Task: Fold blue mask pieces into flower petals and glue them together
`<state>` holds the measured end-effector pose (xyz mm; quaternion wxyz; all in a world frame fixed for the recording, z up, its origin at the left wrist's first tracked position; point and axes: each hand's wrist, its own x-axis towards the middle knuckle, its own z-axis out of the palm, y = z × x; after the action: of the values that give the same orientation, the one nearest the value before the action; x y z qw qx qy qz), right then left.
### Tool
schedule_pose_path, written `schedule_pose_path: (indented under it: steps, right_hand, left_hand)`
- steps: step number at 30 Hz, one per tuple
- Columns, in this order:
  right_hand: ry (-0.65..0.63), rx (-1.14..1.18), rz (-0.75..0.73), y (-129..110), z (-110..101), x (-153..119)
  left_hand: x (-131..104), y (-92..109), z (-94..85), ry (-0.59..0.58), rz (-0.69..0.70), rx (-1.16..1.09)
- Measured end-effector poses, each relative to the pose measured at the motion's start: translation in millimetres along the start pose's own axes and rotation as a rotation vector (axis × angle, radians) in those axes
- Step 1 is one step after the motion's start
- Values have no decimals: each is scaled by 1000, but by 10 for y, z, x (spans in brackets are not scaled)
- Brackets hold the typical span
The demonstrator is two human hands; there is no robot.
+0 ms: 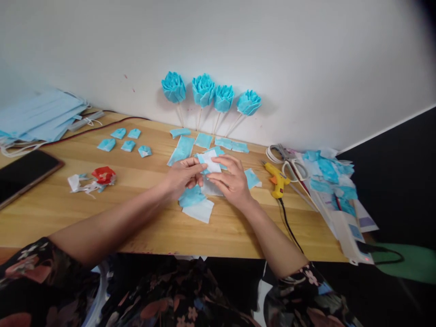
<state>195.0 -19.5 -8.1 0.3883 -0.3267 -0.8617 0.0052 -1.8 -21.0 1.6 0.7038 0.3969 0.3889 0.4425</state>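
Note:
Between both hands, a small piece of mask fabric (pixel 210 160), white on one face and blue at its edge, is held a little above the table. My left hand (pixel 184 178) pinches its left side between thumb and fingers. On the right side, my right hand (pixel 232 178) grips it with thumb and fingertips. Below the hands lie loose blue and white fabric pieces (pixel 199 211), partly hidden by them. More cut blue pieces (pixel 182 151) are spread just behind. At the left, several small folded blue petals (pixel 128 146) rest on the wood.
Several blue fabric roses (pixel 203 91) on sticks lean against the wall. A yellow glue gun (pixel 278 179), scissors (pixel 295 170), blue scraps (pixel 329 175) and a power strip (pixel 352 238) lie right. A phone (pixel 27 175), face masks (pixel 44 116) and a red crumpled scrap (pixel 104 175) are left.

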Motion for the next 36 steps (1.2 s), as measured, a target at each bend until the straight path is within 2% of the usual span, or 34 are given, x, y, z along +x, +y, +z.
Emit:
schedule_pose_path:
  steps: [5,9,14,18,23,30,36]
  right_hand:
    - [1,96,135,-29,21,-41]
    - [2,124,164,-35,24,-38]
    - [32,137,116,-35,24,-34]
    - [-3,119,112,-39,37,-33]
    - [4,63,33,-40,25,-31]
    - [-38,1,61,-36,9,-28]
    - [15,8,54,-48,39,-28]
  left_hand:
    - [7,-34,0,61,79,95]
    - [7,-46,1,45,100,121]
    - [19,-62,-2,5,96,90]
    - [29,-69,-4,48,89,80]
    - [26,-53,1,71,69,54]
    - [21,-51,1,65,40,32]
    - [30,-63,0,73,39,40]
